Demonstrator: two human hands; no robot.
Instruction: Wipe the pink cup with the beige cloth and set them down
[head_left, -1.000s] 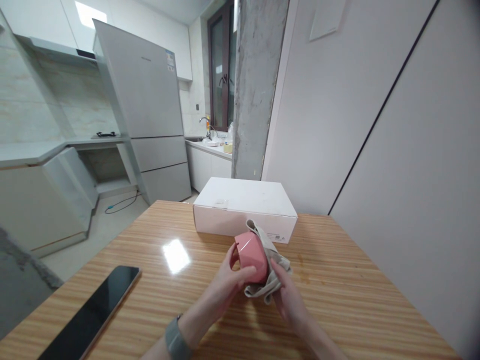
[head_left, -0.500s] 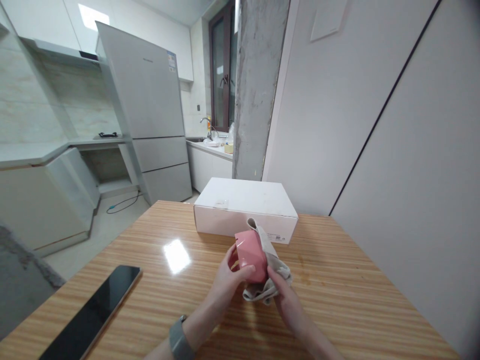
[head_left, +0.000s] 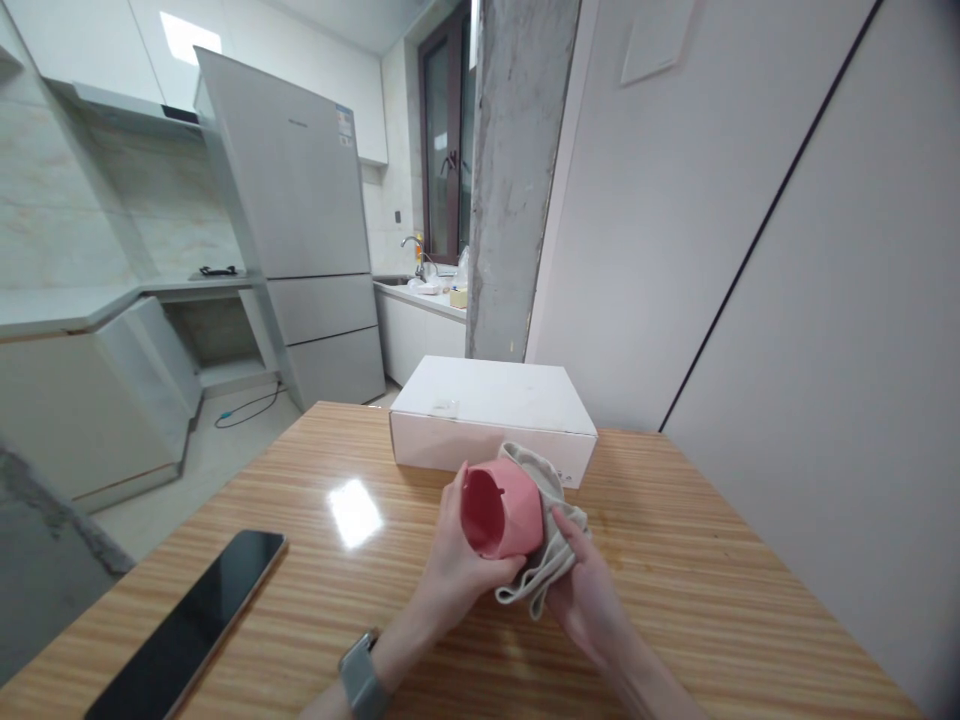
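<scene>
"Two hands are at work: the left hand [head_left: 453, 556] has its fingers clamped on a pink, faceted, plastic-looking cup [head_left: 522, 508], and the right hand [head_left: 592, 597] grips a crumpled grey-beige fabric cloth [head_left: 553, 562] against the cup's right end. How would you do this well?"

"I'd judge it to be rubbing the cloth over the outer wall. Set the left thumb low on the side, press firmly without squeezing the rim, and turn the cup a little between strokes so each flat facet gets its share. Smooth walls like these may slip."

"And the loose folds?"

"Gather them into the right palm; that hanging hem could drag on the glossy striped wood-grain desk [head_left: 690, 570]."

"Where exactly is the cup?"

"Held tilted over the desk, its mouth facing left and partly toward us, overlapping the front of the white rectangular cardboard box [head_left: 495, 392] in this view. Whether cup or cloth touches the box, I can't tell."

"What else is hard to make out?"

"The cup's base and most of the right fingers are lost behind the cloth. Some left fingers pass out of sight around the cup. The inside is shadowed, the rim's small dark notch is unclear, and the flat black phone [head_left: 191, 620] runs off the lower edge"
</scene>
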